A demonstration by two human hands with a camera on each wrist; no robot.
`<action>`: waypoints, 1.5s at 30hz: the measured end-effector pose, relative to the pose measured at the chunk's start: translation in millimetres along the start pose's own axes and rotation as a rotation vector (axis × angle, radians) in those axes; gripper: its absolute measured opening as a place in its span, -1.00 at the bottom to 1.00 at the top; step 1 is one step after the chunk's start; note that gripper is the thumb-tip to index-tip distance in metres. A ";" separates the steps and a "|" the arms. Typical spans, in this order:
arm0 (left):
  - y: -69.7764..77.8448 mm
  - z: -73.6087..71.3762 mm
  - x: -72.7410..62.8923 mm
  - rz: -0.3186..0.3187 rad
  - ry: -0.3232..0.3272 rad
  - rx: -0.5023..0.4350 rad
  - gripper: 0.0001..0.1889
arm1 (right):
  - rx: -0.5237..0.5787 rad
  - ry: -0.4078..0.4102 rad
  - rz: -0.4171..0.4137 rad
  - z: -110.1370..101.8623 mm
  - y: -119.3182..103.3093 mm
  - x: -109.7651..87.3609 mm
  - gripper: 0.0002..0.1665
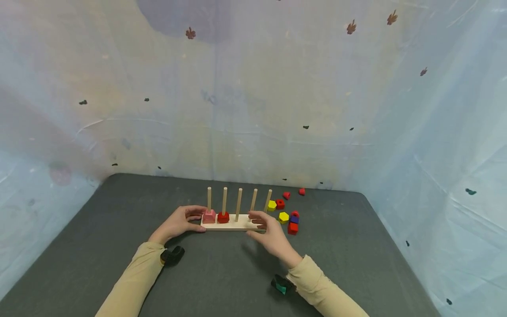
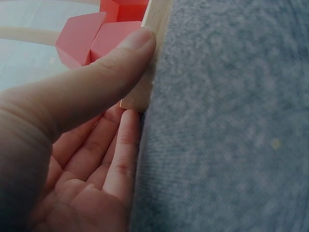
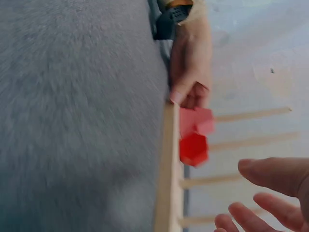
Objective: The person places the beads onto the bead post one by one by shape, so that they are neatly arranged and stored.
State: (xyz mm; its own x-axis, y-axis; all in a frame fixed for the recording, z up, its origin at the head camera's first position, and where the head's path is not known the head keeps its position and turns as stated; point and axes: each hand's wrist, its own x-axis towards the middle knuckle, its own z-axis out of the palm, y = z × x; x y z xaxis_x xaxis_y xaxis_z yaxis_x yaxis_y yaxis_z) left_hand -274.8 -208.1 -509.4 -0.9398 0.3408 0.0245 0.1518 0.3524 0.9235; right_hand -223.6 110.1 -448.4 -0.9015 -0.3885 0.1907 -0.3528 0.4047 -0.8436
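Observation:
A wooden peg board [image 1: 234,227] with several upright pegs lies on the table. Pink blocks [image 1: 208,217] sit round its leftmost peg, and a red block [image 1: 223,218] is on the peg beside them. My left hand [image 1: 177,223] holds the board's left end, the thumb on its front edge, as the left wrist view shows. Over the right part of the board hovers my right hand [image 1: 272,235], thumb and fingers spread apart with nothing between them. In the right wrist view its fingers [image 3: 275,176] are apart from the pegs, partly hiding them.
Right of the board lie loose blocks: a yellow hexagon [image 1: 283,217], another yellow one [image 1: 271,205], a purple one [image 1: 294,219] and several red ones, including a red cube [image 1: 292,228]. The dark table [image 1: 214,273] meets a hanging pale sheet [image 1: 253,110] at its back edge.

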 end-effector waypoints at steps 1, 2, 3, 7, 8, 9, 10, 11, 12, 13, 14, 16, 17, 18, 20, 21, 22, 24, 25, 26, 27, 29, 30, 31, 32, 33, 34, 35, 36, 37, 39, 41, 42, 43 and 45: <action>0.0 -0.4 -0.8 -0.009 0.003 -0.004 -0.24 | -0.006 0.005 -0.003 -4.6 -0.5 -2.2 -0.40; 0.1 -0.7 -1.5 -0.017 0.007 -0.005 -0.24 | -0.013 0.010 -0.004 -9.1 -0.9 -4.2 -0.41; 0.2 -1.1 -2.2 -0.015 0.008 0.001 -0.24 | -0.026 0.018 -0.002 -13.7 -1.6 -6.1 -0.42; 1.1 -1.7 -3.7 -0.030 0.018 0.002 -0.24 | -0.071 0.053 0.006 -32.6 -2.2 -10.2 -0.46; 1.2 -1.7 -3.9 -0.027 0.014 0.004 -0.23 | -0.083 0.064 0.009 -37.5 -1.7 -10.4 -0.47; 1.1 -1.7 -4.0 -0.024 0.010 0.003 -0.23 | -0.092 0.074 0.014 -42.3 -1.0 -10.5 -0.47; 1.1 -1.5 -3.9 -0.031 0.011 -0.002 -0.23 | -0.097 0.082 0.015 -47.1 0.3 -10.0 -0.48; 1.1 -1.6 -4.1 -0.027 0.008 0.001 -0.22 | -0.100 0.090 0.019 -51.7 1.7 -9.3 -0.48; 1.1 -1.8 -4.2 -0.026 0.008 -0.001 -0.22 | -0.103 0.096 0.025 -56.3 3.2 -8.3 -0.49; 1.0 -1.8 -4.2 -0.023 0.006 0.002 -0.22 | -0.110 0.101 0.029 -60.6 5.4 -7.3 -0.49; 1.0 -1.9 -4.1 -0.022 0.007 0.003 -0.22 | -0.117 0.105 0.035 -64.8 8.1 -6.1 -0.49; 0.8 -2.6 -3.8 -0.017 0.006 0.003 -0.22 | -0.139 0.110 0.049 -71.7 15.3 -2.7 -0.50; 0.8 -2.9 -3.7 -0.014 0.005 0.003 -0.23 | -0.157 0.110 0.057 -74.7 19.7 -0.7 -0.50; 0.6 -3.0 -3.5 -0.013 0.005 0.001 -0.23 | -0.174 0.107 0.061 -77.3 24.8 1.4 -0.50; 0.4 -2.9 -3.4 -0.010 0.001 -0.001 -0.24 | -0.211 0.103 0.071 -81.2 35.3 5.6 -0.49; 0.4 -2.9 -3.6 -0.009 -0.002 -0.002 -0.24 | -0.230 0.101 0.075 -82.5 40.4 7.7 -0.49; 0.6 -2.6 -3.6 -0.013 0.000 -0.004 -0.24 | -0.250 0.096 0.082 -83.7 44.9 9.7 -0.48; 0.4 -1.9 -3.5 -0.012 0.000 -0.002 -0.24 | -0.283 0.087 0.091 -85.7 53.2 13.1 -0.49; 0.3 -1.5 -3.5 -0.008 -0.001 0.000 -0.25 | -0.302 0.084 0.095 -86.4 56.1 14.3 -0.49; 0.2 -1.1 -3.2 -0.009 0.001 0.002 -0.25 | -0.319 0.079 0.097 -87.0 58.8 15.5 -0.50; 0.0 -0.9 -2.8 -0.008 0.001 0.003 -0.25 | -0.333 0.075 0.102 -87.7 61.1 16.6 -0.51; -1.2 -0.6 -1.7 -0.009 0.003 0.004 -0.25 | -0.349 0.064 0.109 -89.0 64.5 18.3 -0.52; -1.8 -0.5 -1.0 -0.013 0.005 0.005 -0.25 | -0.355 0.060 0.111 -89.6 65.8 18.9 -0.53; -2.2 -0.3 -0.4 -0.012 0.006 0.008 -0.25 | -0.360 0.056 0.108 -90.1 67.0 19.5 -0.55; -2.7 0.0 0.5 -0.015 0.008 0.007 -0.25 | -0.367 0.051 0.107 -90.5 68.2 20.1 -0.56; -2.9 0.2 1.0 -0.013 0.007 0.009 -0.25 | -0.374 0.046 0.105 -90.9 69.3 20.8 -0.57; -2.9 0.6 1.4 -0.012 0.007 0.011 -0.25 | -0.383 0.042 0.101 -91.3 70.2 21.4 -0.58; -3.1 0.9 1.7 -0.007 0.006 0.012 -0.26 | -0.396 0.040 0.098 -91.5 71.2 22.1 -0.59; -3.2 1.0 2.0 -0.005 0.007 0.009 -0.26 | -0.410 0.038 0.095 -91.7 71.8 22.9 -0.60; -2.9 1.2 2.1 0.003 0.004 0.009 -0.26 | -0.428 0.038 0.091 -91.8 72.0 23.7 -0.61; -1.9 1.1 1.5 0.012 0.000 0.009 -0.27 | -0.466 0.040 0.092 -92.0 72.3 25.4 -0.62; -1.7 0.5 1.2 0.012 -0.001 0.005 -0.26 | -0.501 0.042 0.102 -92.1 72.0 27.1 -0.62; -1.4 0.2 0.8 0.009 -0.002 0.001 -0.26 | -0.520 0.042 0.105 -92.1 72.2 27.8 -0.63; -0.7 0.1 0.3 0.010 -0.004 0.003 -0.26 | -0.532 0.042 0.110 -92.1 72.2 28.3 -0.63; -0.3 -0.2 -0.2 0.006 -0.005 -0.001 -0.25 | -0.538 0.038 0.114 -91.8 72.6 28.8 -0.62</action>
State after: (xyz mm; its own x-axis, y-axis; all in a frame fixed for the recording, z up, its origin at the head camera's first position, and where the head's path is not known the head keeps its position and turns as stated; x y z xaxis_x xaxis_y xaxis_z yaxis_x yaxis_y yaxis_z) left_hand -274.8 -208.5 -509.7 -0.9373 0.3475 0.0277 0.1567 0.3491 0.9239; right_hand -298.1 204.3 -458.1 -0.9466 -0.2908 0.1396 -0.3213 0.8124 -0.4866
